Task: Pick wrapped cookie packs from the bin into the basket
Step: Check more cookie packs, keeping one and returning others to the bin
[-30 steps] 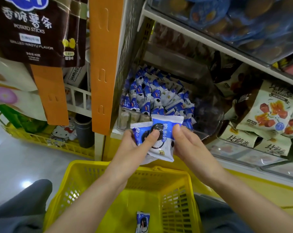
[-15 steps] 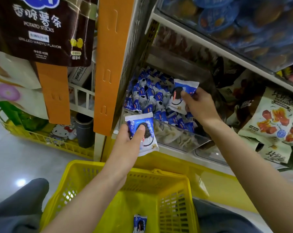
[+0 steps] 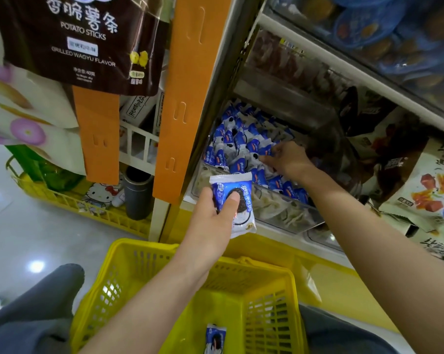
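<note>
The left hand (image 3: 212, 221) pinched one cookie pack (image 3: 244, 189); the right hand (image 3: 288, 159) touched packs (image 3: 231, 145) in the bin (image 3: 279, 209), fingers' closure unclear.

Basket (image 3: 144, 254) below bin (image 3: 287, 213)

one head-worn view looks forward and down, close over bin (image 3: 279, 209) and basket (image 3: 139, 244).

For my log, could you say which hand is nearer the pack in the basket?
Left: left hand, holding another pack, hovers above the basket pack; right hand reaches into the bin.
</note>
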Demonstrator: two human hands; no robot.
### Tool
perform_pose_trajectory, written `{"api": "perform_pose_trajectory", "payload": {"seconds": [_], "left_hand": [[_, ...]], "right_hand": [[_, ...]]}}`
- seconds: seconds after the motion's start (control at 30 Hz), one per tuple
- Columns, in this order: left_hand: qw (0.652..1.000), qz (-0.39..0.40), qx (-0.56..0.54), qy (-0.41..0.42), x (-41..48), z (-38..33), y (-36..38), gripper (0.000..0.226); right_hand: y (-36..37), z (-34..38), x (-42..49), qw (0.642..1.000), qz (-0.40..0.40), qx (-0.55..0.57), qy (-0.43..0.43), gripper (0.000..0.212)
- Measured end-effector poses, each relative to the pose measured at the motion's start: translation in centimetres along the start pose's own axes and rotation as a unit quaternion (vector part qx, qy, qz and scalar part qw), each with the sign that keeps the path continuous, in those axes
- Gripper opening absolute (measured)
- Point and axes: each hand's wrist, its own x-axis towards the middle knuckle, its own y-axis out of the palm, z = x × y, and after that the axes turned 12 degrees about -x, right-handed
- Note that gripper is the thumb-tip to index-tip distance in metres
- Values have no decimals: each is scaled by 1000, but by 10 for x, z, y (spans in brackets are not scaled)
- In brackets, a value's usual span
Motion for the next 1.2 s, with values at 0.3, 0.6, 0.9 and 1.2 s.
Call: {"api": "perform_pose_trajectory", "payload": {"seconds": [0.3, 0.6, 0.9, 1.2], "left_hand": [[999, 12, 35, -27, -8, 13, 0, 19], [993, 43, 106, -25, -18, 34, 6, 23], [987, 75, 132, -57, -22, 55, 10, 18], [987, 12, 161, -21, -12, 61, 6, 21]], "right_hand": [[9, -9, -44, 972, -169, 131, -101, 26], [66, -34, -140, 943, -170, 168, -230, 22], [94, -46, -146, 928, -34, 360, -87, 10], [110, -42, -154, 940, -104, 301, -122, 7]]}}
